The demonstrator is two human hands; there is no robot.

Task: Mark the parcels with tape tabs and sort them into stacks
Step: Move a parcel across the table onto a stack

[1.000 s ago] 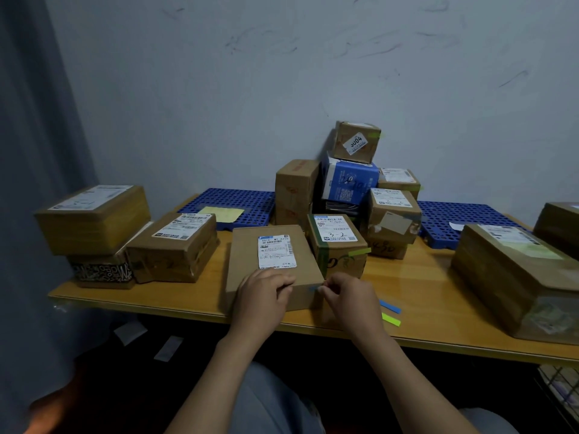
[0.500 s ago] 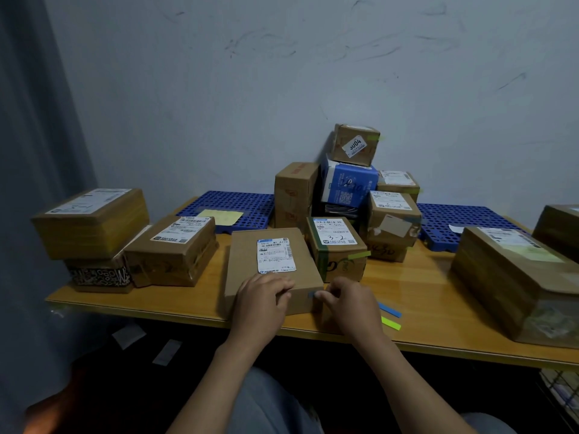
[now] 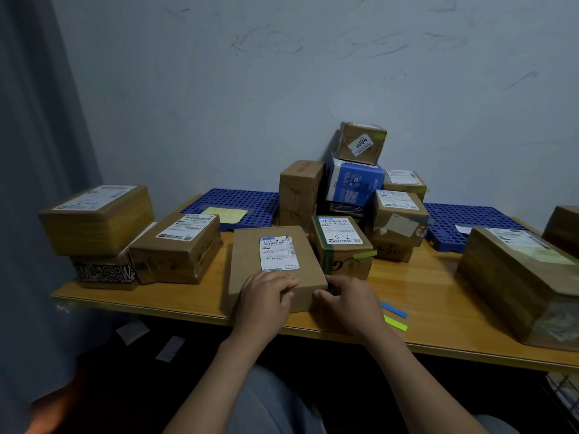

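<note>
Parcels (image 3: 275, 261) crowd the wooden table (image 3: 423, 292) — scuffed grey wall (image 3: 282, 73) behind.

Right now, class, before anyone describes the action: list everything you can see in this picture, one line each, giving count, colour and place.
Table: one, yellow wood, foreground.
Centre parcel: one, brown with white label, near the front edge.
Left parcels: three, brown, table's left end.
Back heap: about seven parcels, brown, one blue, by the wall.
Right parcels: two, brown, table's right end.
Mats: two, blue, perforated, behind the parcels.
Loose tabs: two, blue and green, on the table right of the centre parcel.
Left hand: one, on that parcel's near edge.
Right hand: one, at its near right corner.
</note>
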